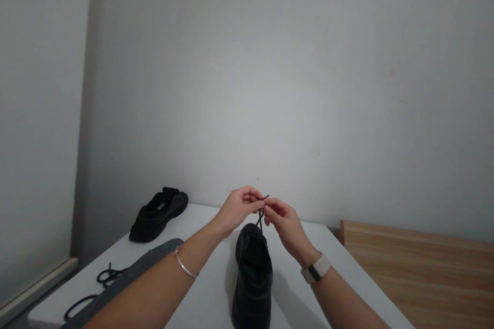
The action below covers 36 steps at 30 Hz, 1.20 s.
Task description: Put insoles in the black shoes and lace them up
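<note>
A black shoe [252, 277] stands on the white table [208, 298] in front of me, toe toward me. Its thin black lace [261, 215] rises from the far end of the shoe. My left hand [241, 205] and my right hand [281, 218] meet just above the shoe, both pinching the lace ends between thumb and fingers. A thin bracelet sits on my left wrist, a watch with a pale strap on my right.
A second black shoe [158, 213] lies at the table's far left by the wall. A loose black lace [108, 275] and a grey insole [135, 272] lie at the left. A wooden surface [417, 272] adjoins the table on the right.
</note>
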{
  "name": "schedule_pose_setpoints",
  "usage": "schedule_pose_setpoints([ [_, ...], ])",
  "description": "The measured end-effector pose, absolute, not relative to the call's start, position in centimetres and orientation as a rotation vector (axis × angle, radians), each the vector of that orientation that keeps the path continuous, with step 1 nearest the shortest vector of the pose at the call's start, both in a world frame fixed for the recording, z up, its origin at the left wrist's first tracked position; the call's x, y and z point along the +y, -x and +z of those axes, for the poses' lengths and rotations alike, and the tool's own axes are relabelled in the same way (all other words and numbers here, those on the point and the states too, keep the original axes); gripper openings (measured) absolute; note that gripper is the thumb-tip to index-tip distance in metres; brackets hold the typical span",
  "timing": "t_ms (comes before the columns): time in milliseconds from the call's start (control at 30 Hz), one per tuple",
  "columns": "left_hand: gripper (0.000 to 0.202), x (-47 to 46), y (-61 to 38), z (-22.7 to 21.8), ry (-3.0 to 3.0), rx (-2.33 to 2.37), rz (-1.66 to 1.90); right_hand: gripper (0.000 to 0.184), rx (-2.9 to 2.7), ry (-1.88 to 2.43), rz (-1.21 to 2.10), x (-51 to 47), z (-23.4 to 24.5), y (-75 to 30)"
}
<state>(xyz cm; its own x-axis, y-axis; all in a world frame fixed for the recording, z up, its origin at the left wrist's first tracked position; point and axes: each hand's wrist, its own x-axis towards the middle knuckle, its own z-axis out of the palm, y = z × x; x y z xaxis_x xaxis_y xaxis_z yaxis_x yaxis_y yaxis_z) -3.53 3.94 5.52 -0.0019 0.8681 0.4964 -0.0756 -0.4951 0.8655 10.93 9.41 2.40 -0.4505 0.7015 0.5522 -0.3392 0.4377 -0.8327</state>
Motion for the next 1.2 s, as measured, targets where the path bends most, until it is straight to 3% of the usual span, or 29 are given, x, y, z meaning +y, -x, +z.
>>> schedule_pose_setpoints([
  [100,0.032,4.1,4.7,4.8,-1.492,0.823,1.598,0.017,-1.477,0.286,1.373,9.4,2.3,-11.5],
  [367,0.019,4.6,11.5,-2.1,-1.066,0.614,1.686,0.020,-1.096,0.390,1.582,11.2,-2.4,-16.0],
  [500,0.019,3.7,11.9,-4.0,-1.263,0.882,1.628,0.025,-1.321,0.540,1.425,11.3,-4.5,-17.3],
  [733,0.015,1.9,9.4,-2.9,-2.140,1.470,1.282,0.026,-1.868,0.715,1.009,9.8,-3.9,-16.3],
  [967,0.012,1.7,8.0,-2.7,-2.586,1.602,1.129,0.016,-2.079,0.768,0.625,9.6,-4.1,-15.5],
  [1200,0.011,1.9,7.7,-2.5,-2.687,1.660,1.053,0.013,-2.113,0.750,0.581,9.4,-3.8,-15.4],
])
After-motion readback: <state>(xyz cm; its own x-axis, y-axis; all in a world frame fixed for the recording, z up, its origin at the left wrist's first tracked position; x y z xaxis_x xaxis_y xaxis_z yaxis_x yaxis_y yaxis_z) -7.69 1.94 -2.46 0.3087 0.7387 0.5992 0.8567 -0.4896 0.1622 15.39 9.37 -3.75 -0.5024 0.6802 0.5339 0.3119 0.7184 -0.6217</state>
